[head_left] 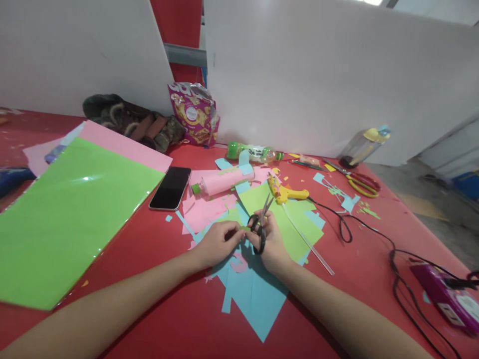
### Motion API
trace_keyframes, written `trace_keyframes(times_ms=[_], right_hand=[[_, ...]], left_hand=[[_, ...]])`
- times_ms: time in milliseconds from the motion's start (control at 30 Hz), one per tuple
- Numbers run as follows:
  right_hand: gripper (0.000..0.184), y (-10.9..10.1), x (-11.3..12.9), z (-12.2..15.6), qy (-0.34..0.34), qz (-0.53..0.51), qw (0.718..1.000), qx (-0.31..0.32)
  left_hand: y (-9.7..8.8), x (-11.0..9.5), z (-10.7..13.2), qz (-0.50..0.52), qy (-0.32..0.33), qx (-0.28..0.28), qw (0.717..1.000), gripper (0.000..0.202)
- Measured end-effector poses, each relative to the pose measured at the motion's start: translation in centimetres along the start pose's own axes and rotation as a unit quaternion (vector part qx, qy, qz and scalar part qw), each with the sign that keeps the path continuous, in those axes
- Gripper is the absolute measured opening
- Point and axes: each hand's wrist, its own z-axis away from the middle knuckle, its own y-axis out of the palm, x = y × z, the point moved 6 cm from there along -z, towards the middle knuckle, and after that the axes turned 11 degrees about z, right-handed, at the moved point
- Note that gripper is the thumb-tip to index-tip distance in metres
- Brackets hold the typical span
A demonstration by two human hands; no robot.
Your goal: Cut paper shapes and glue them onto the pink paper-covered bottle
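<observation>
My left hand (219, 243) pinches a tiny green piece of paper (245, 229), and the fingertips of both hands meet at it. Black-handled scissors (259, 234) rest in my right hand (272, 244), their blades pointing up and away. Beneath my hands lie blue paper sheets (258, 304) and pink scraps (238, 262). Just beyond are light green sheets (299, 232) and a yellow glue gun (288, 193) with a clear glue stick (307, 242) near it. A bottle wrapped in pink paper (224, 180), with a green cap, lies on its side.
A phone (170, 188) and large green sheets (71, 214) lie left on the red table (157, 299). Behind are a snack bag (195, 114) and a green-labelled bottle (254, 152). Rightward are red-and-yellow scissors (361, 183), a tumbler (364, 147), a black cord (368, 227) and a purple power strip (447, 296).
</observation>
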Motion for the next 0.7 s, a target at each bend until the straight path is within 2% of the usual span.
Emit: trace_keyframes(times_ms=[133,300,700], right_hand=[[0.037,-0.15,-0.09,-0.19,0.003,-0.001,1.0,-0.005],[0.037,0.13,-0.06,-0.19,0.009,-0.002,1.0,0.023],[0.042,0.43,0.2,-0.21,-0.01,0.023,0.999,0.044]], left_hand=[[-0.58,0.07,-0.02,-0.001,0.004,-0.007,1.0,0.025],[-0.91,-0.04,-0.11,-0.011,0.015,-0.016,1.0,0.026],[-0.61,0.11,-0.17,-0.043,0.033,0.012,0.998,0.026]])
